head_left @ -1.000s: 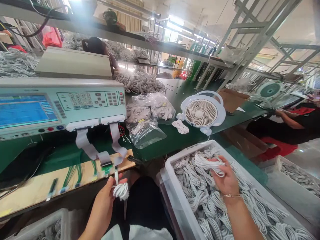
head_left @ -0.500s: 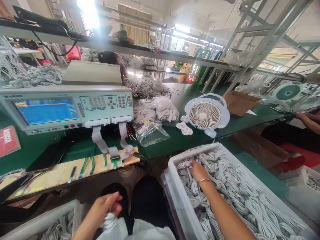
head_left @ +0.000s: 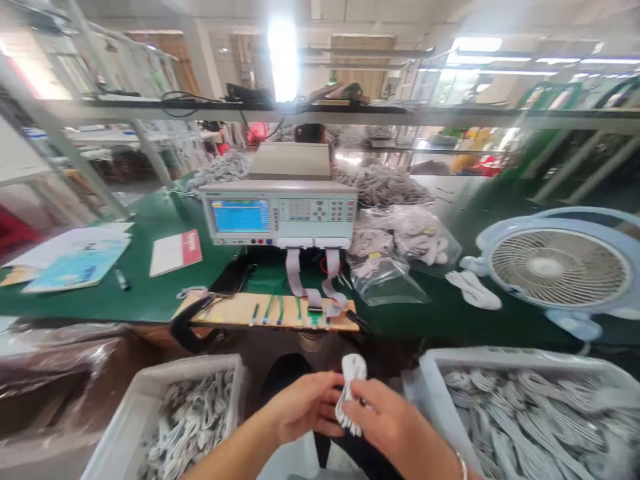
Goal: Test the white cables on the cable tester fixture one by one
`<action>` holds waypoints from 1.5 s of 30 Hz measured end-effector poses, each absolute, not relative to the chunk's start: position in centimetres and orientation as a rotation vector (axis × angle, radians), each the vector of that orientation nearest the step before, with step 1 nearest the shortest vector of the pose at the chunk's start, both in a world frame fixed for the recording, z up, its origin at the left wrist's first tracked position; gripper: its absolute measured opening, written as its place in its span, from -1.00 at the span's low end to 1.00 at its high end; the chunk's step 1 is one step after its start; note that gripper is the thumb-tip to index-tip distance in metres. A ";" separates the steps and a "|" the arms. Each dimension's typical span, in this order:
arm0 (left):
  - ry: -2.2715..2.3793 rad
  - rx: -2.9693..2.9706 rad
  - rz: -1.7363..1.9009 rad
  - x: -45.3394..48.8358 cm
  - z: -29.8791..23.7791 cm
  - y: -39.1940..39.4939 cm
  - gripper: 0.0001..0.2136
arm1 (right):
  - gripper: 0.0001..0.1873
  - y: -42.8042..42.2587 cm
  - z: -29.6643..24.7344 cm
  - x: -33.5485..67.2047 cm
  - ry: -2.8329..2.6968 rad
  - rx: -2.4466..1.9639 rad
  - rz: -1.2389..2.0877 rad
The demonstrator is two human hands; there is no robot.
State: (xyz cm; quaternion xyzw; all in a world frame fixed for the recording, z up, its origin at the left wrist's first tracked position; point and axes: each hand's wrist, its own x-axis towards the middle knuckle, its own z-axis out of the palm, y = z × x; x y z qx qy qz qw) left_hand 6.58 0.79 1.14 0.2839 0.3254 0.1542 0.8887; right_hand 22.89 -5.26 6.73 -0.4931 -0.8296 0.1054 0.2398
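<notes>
Both my hands meet low in the middle, over my lap. My left hand [head_left: 305,405] and my right hand [head_left: 387,421] are closed on one small coiled white cable bundle [head_left: 350,388], which sticks up between the fingers. Just beyond them lies a wooden test board [head_left: 240,310] with green wires, joined by grey ribbon cables to a pale tester [head_left: 280,213] with a blue screen. A white bin [head_left: 505,357] full of coiled white cables stands at my right. A second white bin [head_left: 150,393], also holding cables, stands at my left.
A white desk fan [head_left: 557,267] sits on the green table [head_left: 145,297] at right, with a loose cable coil [head_left: 475,290] and clear bags of cables [head_left: 395,250] beside it. Papers [head_left: 75,257] and a red-white card [head_left: 176,252] lie at left. A person sits behind the tester.
The view swung left. My right hand left the right bin with a cable bundle and came to the middle. My left hand no longer holds its earlier bundle and now joins the right.
</notes>
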 end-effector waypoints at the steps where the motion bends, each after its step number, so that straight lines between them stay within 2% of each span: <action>1: 0.688 0.584 0.389 7.2 1.2 1.4 -0.71 | -0.79 -4.8 6.2 21.4 -2.335 -1.281 0.314; 3: 0.751 0.583 0.506 7.4 0.5 2.2 -0.76 | -0.73 -4.0 4.9 20.1 -2.349 -1.222 0.397; 5: 0.818 0.579 0.572 6.9 -0.5 2.6 -0.73 | -0.70 -3.0 3.6 20.2 -2.123 -1.298 0.515; 9: 0.870 0.601 0.680 6.0 -1.3 3.0 -0.60 | -0.79 -1.1 1.8 21.1 -1.657 -1.531 0.735; 15: 0.757 0.635 0.834 6.6 -1.2 3.2 -0.62 | -0.73 0.2 0.4 20.0 -1.604 -1.637 0.730; 18: 0.742 0.670 0.807 6.7 -1.9 3.1 -0.64 | -0.73 0.0 -0.2 19.5 -1.530 -1.720 0.721; 23: 0.770 0.810 0.790 7.0 -3.3 2.8 -0.72 | -0.84 -0.6 -0.7 19.4 -1.509 -1.659 0.727; 27: 0.808 0.683 0.834 6.9 -2.8 2.4 -0.63 | -0.82 -0.8 -0.7 20.2 -1.348 -1.603 0.737; 29: 0.741 0.575 0.767 6.5 -2.0 2.3 -0.58 | -0.80 -0.7 -0.6 20.7 -1.280 -1.552 0.838; 32: 0.546 0.409 0.544 5.7 -1.3 2.6 -0.66 | -0.80 -0.4 -0.3 21.4 -1.283 -1.363 1.118; 34: 0.468 0.331 0.402 5.4 -1.5 2.9 -0.57 | -0.80 -0.1 0.1 21.6 -1.326 -1.253 1.236; 35: 0.467 0.315 0.362 5.4 -1.8 3.1 -0.55 | -0.80 0.0 0.2 21.6 -1.368 -1.224 1.235; 37: 0.532 0.338 0.364 5.6 -2.6 3.4 -0.63 | -0.81 0.3 0.5 21.5 -1.478 -1.219 1.126; 39: 0.657 0.417 0.466 6.1 -3.1 3.7 -0.74 | -0.82 0.3 0.5 21.2 -1.555 -1.280 0.960; 41: 0.789 0.527 0.636 6.7 -3.1 4.0 -0.71 | -0.79 0.5 0.1 20.8 -1.549 -1.398 0.854; 45: 0.939 0.737 0.881 7.4 -2.3 4.7 -0.74 | -0.70 1.6 -1.2 20.6 -1.326 -1.532 0.960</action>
